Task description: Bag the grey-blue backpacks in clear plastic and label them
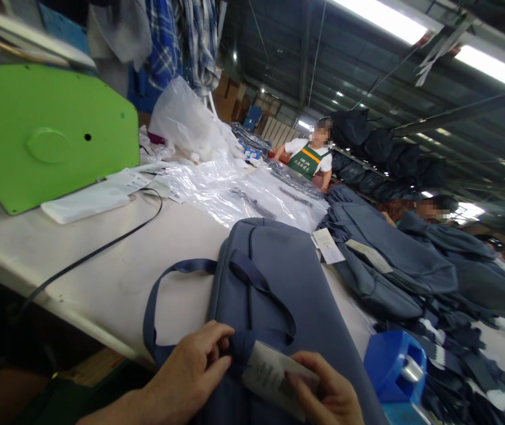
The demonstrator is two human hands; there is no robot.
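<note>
A dark blue bag (285, 265) lies on the white table in front of me, its two webbing handles looped to the left and across the top. With curled fingers, my left hand (194, 366) pinches a handle strap (243, 342) near the bag's lower part. My right hand (329, 392) grips a pale paper hang tag (267, 369) between thumb and fingers, just over the bag. Print on the tag is blurred. How the tag joins the strap is hidden.
A green machine (52, 136) stands at left, with a black cable (101, 254) hanging over the table edge. Clear plastic bags (217, 183) spread behind. More blue bags (380, 248) pile at right, near a blue tape dispenser (394, 366). A co-worker (309, 156) stands beyond.
</note>
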